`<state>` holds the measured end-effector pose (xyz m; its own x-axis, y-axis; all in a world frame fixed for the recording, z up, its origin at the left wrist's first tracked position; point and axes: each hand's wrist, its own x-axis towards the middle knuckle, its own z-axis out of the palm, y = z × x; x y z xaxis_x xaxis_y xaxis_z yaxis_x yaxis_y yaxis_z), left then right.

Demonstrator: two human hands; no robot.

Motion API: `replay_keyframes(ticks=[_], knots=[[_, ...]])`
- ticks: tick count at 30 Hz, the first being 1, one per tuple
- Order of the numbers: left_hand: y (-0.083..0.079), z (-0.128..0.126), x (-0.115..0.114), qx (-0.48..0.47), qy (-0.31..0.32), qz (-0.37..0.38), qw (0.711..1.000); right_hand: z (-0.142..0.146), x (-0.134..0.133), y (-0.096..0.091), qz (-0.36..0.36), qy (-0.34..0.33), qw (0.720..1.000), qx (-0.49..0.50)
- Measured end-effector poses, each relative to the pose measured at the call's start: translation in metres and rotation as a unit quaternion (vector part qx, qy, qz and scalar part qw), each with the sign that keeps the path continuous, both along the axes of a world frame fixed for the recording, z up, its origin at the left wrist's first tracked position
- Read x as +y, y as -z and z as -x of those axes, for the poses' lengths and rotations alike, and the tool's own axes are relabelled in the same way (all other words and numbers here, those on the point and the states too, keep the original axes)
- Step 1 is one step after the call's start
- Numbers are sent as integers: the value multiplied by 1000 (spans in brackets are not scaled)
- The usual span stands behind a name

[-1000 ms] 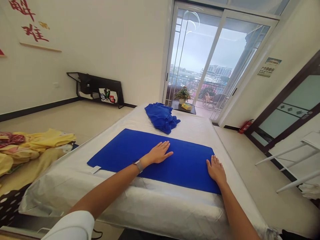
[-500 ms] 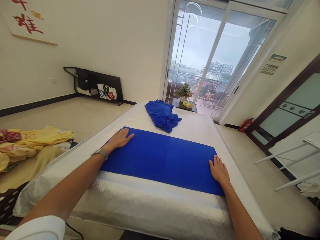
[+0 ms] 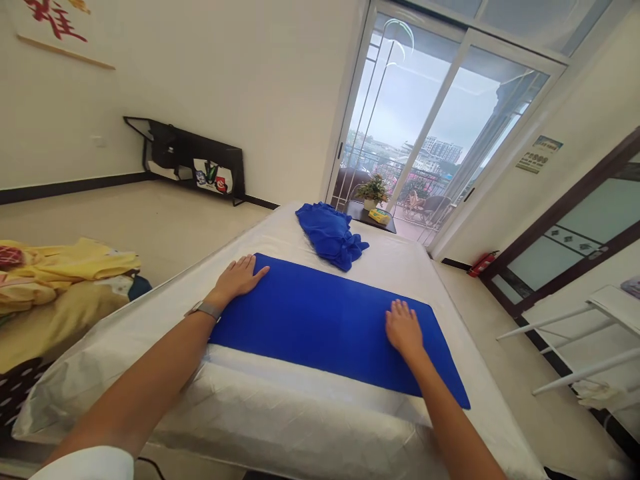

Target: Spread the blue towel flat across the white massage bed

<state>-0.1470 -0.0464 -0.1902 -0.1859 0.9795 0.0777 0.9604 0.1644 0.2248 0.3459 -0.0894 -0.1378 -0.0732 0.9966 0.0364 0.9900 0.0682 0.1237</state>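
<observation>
Your left hand (image 3: 237, 277) and right hand (image 3: 404, 328) lie flat on the blue cloth (image 3: 325, 327), grip wide and empty. You seem to be smoothing; the lower right corner needs it next.

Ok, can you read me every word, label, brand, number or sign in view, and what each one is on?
Wall hanging: red Chinese characters, cut off by the frame, no sure reading.
Wall notice: printed lines, too small to read.
White printed bag: coloured logos, too blurred to read.
Yellow box: too small to read.
</observation>
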Motion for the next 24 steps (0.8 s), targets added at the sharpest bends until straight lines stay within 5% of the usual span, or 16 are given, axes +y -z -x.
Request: replay_keyframes(ticks=[5, 10, 14, 21, 24], knots=[[-2, -1, -2, 4, 1, 1, 1000, 96, 34, 4, 66, -97, 987, 107], [-1, -2, -2, 11, -6, 1, 1000, 107, 60, 18, 81, -71, 985, 134], [-1, -1, -1, 17, -3, 11, 1000, 56, 68, 26, 76, -39, 989, 119], [1, 3, 1, 24, -2, 21, 999, -90, 66, 33, 51, 101, 989, 99], [3, 3, 1, 28, -4, 16, 999, -122, 61, 36, 39, 135, 984, 108]])
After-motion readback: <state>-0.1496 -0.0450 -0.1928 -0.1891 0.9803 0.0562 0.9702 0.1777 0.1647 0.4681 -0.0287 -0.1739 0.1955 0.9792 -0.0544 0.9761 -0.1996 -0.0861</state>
